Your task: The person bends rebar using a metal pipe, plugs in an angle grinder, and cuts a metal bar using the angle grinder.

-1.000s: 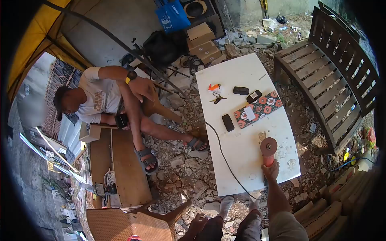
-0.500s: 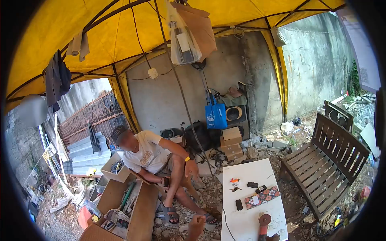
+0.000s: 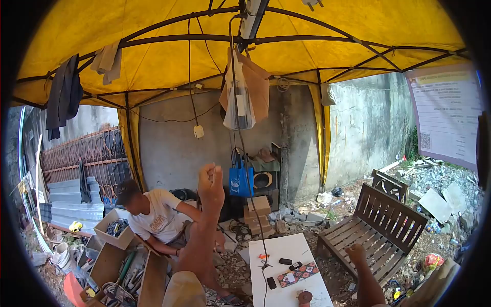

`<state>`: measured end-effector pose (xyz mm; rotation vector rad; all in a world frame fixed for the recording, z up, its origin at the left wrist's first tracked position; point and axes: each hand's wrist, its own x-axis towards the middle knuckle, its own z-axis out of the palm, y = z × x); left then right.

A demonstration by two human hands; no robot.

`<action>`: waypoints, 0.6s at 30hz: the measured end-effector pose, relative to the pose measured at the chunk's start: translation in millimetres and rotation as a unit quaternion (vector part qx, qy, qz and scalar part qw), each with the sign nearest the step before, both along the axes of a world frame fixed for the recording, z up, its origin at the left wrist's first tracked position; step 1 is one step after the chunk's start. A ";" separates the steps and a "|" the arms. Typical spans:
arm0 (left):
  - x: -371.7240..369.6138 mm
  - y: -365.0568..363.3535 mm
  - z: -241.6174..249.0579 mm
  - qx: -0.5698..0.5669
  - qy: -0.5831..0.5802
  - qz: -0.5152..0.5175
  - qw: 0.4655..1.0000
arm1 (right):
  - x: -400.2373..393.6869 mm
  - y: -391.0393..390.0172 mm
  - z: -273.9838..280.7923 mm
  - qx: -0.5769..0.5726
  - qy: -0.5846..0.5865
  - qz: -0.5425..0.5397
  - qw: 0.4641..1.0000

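Note:
My left hand is raised in front of the grey wall, fingers curled closed, with nothing visible in it. A dark hanging cable runs down to its right. Lower right, my right hand is in a loose fist before the wooden bench, with nothing visible in it. Between my arms stands a white table with a patterned case, a black object, a small dark device and an orange item. The round disc of a power tool shows at the near edge.
A seated person in a white shirt is at the left, beside an open wooden box of tools. A slatted bench stands right. Plastic and paper bags hang from the yellow canopy. Rubble covers the ground.
The view has tilted up and turned right. My left hand has risen from the bottom edge to mid-view. My right hand has left the power tool and risen. The seated person has lowered an arm.

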<state>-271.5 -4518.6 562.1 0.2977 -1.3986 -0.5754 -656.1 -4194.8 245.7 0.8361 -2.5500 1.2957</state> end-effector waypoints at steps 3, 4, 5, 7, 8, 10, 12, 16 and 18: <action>-18.8 -5.2 76.7 -0.003 0.045 -0.029 0.999 | 1.6 -33.6 105.5 -0.080 0.083 0.042 0.992; -23.3 -12.2 96.5 -0.010 0.054 -0.045 0.997 | 5.4 -43.6 143.1 -0.085 0.081 0.059 0.991; -28.8 -15.7 115.3 -0.035 0.063 -0.036 0.997 | 10.2 -53.5 179.7 -0.091 0.079 0.077 0.990; -37.2 -20.5 148.4 -0.085 0.078 -0.017 0.993 | 23.2 -77.2 247.3 -0.141 0.154 0.112 0.971; -39.4 -22.3 162.9 -0.092 0.076 0.001 0.993 | 32.7 -88.1 282.8 -0.153 0.158 0.129 0.967; -45.6 -27.6 190.3 -0.108 0.071 0.033 0.991 | 51.2 -110.5 350.0 -0.188 0.196 0.156 0.950; -55.0 -48.7 218.0 -0.153 0.087 0.055 0.983 | 73.5 -128.6 415.7 -0.213 0.271 0.168 0.924; -69.7 -60.0 264.3 -0.220 0.106 0.113 0.963 | 136.6 -151.3 529.3 -0.212 0.435 0.083 0.871; -78.5 -60.6 289.7 -0.274 0.140 0.129 0.943 | 163.1 -162.1 584.4 -0.209 0.491 0.039 0.845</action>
